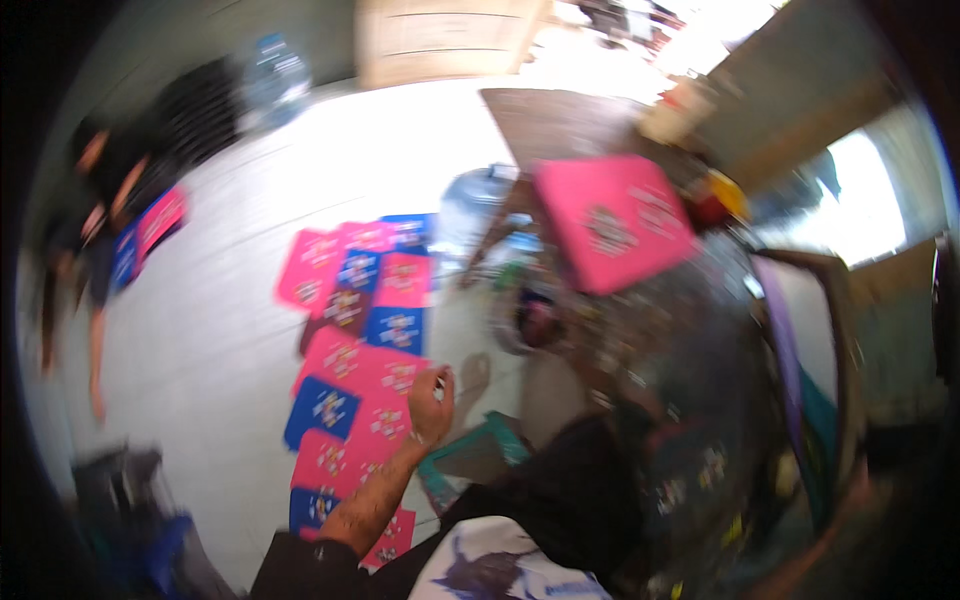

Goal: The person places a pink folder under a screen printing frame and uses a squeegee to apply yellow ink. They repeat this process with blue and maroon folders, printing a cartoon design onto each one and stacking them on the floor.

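My left hand [432, 405] is closed, held over the right edge of a spread of flat printed pieces; something small and whitish shows at its fingers, too blurred to name. The spread holds several overlapping pink pieces [376, 430] and blue pieces [322, 408] with small multicoloured prints, laid on the pale floor [220, 370]. A larger pink square piece [615, 225] with a print lies on the cluttered dark table to the right. My right hand is not in view.
Beside the spread stand a big clear water bottle [470, 210] and a teal frame [475, 455]. Another person [115, 190] sits at far left by pink and blue pieces [150, 232]. A second water bottle [277, 80] and a wooden drawer unit [445, 40] stand behind.
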`<move>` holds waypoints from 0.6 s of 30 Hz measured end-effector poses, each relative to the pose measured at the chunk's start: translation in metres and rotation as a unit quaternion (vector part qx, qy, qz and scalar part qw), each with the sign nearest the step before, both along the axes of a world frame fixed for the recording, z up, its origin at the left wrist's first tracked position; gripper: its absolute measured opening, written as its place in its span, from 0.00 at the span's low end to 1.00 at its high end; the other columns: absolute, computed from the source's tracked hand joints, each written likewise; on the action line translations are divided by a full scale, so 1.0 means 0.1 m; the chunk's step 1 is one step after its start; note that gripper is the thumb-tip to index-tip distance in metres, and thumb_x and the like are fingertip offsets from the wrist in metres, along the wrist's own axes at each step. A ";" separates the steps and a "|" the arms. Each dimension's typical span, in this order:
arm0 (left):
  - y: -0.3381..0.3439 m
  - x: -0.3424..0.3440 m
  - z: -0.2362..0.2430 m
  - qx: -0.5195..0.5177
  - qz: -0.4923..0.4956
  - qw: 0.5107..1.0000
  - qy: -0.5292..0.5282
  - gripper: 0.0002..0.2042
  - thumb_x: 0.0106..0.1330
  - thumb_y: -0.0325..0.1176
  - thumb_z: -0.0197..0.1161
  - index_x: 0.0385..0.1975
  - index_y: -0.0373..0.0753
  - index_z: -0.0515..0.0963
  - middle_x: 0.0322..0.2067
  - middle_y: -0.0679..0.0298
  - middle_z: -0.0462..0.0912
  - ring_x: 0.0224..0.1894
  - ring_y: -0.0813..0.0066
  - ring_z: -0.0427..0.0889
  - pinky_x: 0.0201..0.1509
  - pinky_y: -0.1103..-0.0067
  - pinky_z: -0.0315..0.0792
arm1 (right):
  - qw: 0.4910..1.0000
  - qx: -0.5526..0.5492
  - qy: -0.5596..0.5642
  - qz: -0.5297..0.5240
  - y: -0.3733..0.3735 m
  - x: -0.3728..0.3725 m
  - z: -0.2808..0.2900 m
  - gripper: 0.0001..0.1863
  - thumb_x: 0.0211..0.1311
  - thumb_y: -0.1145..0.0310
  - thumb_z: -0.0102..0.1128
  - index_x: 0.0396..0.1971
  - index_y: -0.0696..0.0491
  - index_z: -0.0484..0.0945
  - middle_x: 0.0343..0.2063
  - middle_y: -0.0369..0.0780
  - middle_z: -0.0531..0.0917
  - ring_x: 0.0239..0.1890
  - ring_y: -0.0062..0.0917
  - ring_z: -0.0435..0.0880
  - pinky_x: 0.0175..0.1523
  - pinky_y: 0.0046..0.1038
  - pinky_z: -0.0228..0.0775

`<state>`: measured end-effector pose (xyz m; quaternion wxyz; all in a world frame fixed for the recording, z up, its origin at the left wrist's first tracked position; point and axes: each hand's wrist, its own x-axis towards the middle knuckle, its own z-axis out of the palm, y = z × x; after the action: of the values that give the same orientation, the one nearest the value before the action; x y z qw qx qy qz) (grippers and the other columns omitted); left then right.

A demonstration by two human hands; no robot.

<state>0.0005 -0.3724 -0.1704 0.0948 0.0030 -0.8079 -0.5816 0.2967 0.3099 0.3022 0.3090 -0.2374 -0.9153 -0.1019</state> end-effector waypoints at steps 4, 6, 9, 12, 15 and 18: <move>1.45 0.35 1.34 -0.009 -0.409 0.889 0.206 0.17 0.66 0.33 0.67 0.53 0.36 0.79 0.45 0.57 0.84 0.49 0.55 0.82 0.57 0.63 0.74 | 0.999 -0.021 0.004 -0.042 -0.40 -0.56 0.20 0.26 0.72 0.47 0.51 0.34 0.59 0.81 0.26 0.47 0.76 0.31 0.34 0.74 0.41 0.36 0.67; 2.09 0.31 1.42 -0.055 -0.572 0.782 0.242 0.27 0.66 0.37 0.67 0.64 0.36 0.72 0.63 0.54 0.76 0.68 0.54 0.72 0.74 0.60 0.62 | 0.998 -0.021 0.015 -0.050 -0.59 -0.70 0.23 0.29 0.73 0.45 0.51 0.36 0.60 0.84 0.27 0.50 0.78 0.31 0.35 0.76 0.42 0.37 0.68; 2.91 0.19 1.55 -0.124 -0.667 0.681 0.276 0.31 0.67 0.41 0.67 0.67 0.36 0.68 0.69 0.53 0.70 0.74 0.53 0.63 0.78 0.57 0.55 | 0.997 -0.043 0.007 -0.070 -0.80 -0.81 0.47 0.36 0.69 0.37 0.54 0.27 0.61 0.83 0.21 0.50 0.77 0.25 0.37 0.76 0.40 0.39 0.69; 3.48 0.02 1.62 -0.188 -0.733 0.579 0.305 0.39 0.64 0.51 0.67 0.71 0.36 0.63 0.73 0.55 0.62 0.77 0.54 0.56 0.80 0.54 0.48 | 0.996 -0.054 0.016 -0.070 -0.61 -0.66 0.47 0.39 0.65 0.33 0.56 0.24 0.62 0.81 0.18 0.49 0.79 0.23 0.41 0.78 0.35 0.40 0.72; 3.49 -0.34 1.69 -0.235 -0.750 0.551 0.281 0.45 0.61 0.58 0.68 0.73 0.37 0.61 0.75 0.57 0.59 0.79 0.55 0.52 0.80 0.53 0.44 | 0.997 -0.056 0.055 -0.010 -0.71 -0.85 0.49 0.30 0.68 0.43 0.56 0.33 0.61 0.83 0.20 0.50 0.77 0.23 0.41 0.76 0.40 0.35 0.72; 3.65 -0.33 1.74 -0.273 -0.759 0.506 0.306 0.49 0.57 0.64 0.68 0.73 0.39 0.61 0.76 0.60 0.59 0.79 0.57 0.50 0.81 0.53 0.41 | 0.989 -0.130 0.038 -0.056 -0.89 -0.82 0.82 0.39 0.68 0.40 0.57 0.09 0.60 0.69 0.07 0.37 0.64 0.13 0.24 0.61 0.23 0.35 0.56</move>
<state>-0.0327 -0.0070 0.0032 -0.1455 -0.8154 -0.5407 -0.1471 0.2151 0.2208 0.3844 0.3040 -0.3298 -0.8937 0.0101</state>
